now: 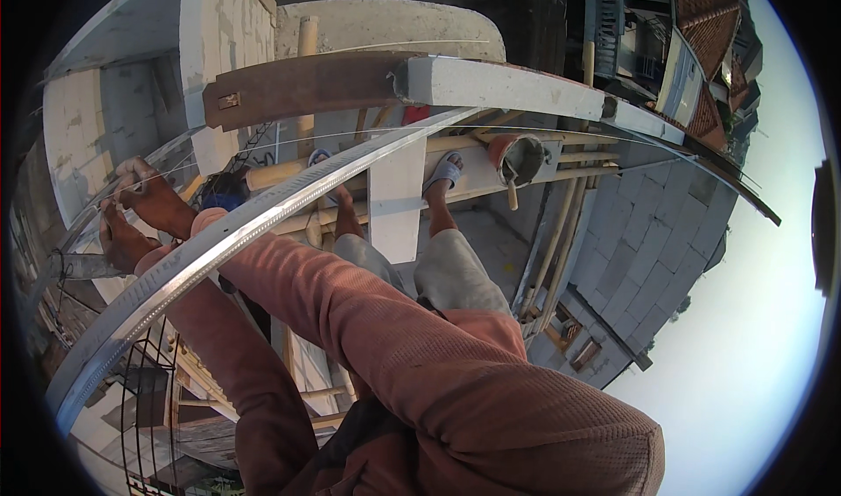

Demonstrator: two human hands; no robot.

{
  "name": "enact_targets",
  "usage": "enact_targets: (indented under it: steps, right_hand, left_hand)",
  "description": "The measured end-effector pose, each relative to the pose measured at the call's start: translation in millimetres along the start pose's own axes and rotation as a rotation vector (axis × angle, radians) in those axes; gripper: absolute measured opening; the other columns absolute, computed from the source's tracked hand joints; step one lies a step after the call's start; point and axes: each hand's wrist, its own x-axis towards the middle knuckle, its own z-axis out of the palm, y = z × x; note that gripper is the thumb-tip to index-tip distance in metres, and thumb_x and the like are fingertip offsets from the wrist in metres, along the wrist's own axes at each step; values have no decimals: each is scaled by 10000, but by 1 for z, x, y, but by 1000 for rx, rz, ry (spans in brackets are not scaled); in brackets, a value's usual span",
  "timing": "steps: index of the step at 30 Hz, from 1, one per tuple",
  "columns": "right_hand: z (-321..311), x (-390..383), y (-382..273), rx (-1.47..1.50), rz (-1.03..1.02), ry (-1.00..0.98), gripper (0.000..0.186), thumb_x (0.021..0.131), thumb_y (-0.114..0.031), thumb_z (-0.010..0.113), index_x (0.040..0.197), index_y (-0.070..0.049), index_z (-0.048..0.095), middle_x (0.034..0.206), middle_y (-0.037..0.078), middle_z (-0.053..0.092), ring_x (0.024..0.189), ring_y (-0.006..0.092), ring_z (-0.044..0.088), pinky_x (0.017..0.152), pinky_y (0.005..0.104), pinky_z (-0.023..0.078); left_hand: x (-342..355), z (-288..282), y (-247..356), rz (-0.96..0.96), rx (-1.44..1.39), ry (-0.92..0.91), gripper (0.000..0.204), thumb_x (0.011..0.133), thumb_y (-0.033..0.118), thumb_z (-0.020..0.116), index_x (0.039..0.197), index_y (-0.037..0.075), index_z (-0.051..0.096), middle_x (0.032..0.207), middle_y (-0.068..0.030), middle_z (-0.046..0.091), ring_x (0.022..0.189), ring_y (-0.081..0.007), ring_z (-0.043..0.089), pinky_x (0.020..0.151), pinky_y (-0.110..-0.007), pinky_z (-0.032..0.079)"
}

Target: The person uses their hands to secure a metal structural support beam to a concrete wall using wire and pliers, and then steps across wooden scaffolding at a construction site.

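Observation:
Both my arms reach out to the left. My right hand is closed, its fingers bent together beside a thin pale string that runs across the view. Just below it, my left hand is closed too, with fingers curled. Whatever small thing lies between the fingers is too fine to make out. A long shiny metal bar with a row of small marks slants in front of my forearms, from the lower left up to the light block row.
My sandalled feet stand on planks among bamboo poles. An orange bucket with grey residue is beside my right foot. Ahead are a brown beam and light blocks. Dark rebar rises at lower left; a grey block wall stands right.

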Motion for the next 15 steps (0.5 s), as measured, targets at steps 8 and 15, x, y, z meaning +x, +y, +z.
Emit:
enact_targets:
  steps: [8,15]
  right_hand:
    - [6,2,-12,-2,77,-174,576,781,-123,774,1276,-6,505,1117,89,656,1026,169,603,924,289,465]
    - [7,9,-26,-20,157,-187,500,837,-62,723,1288,-12,512,1125,83,649,1026,143,617,902,274,489]
  left_hand:
    - [17,-6,-16,85,-378,-72,497,886,303,716,1165,-98,628,994,-145,670,915,-203,622,807,-299,479]
    - [6,13,-10,-26,-581,-59,428,869,291,749,1060,-77,643,941,-103,663,854,-166,593,784,-301,476]
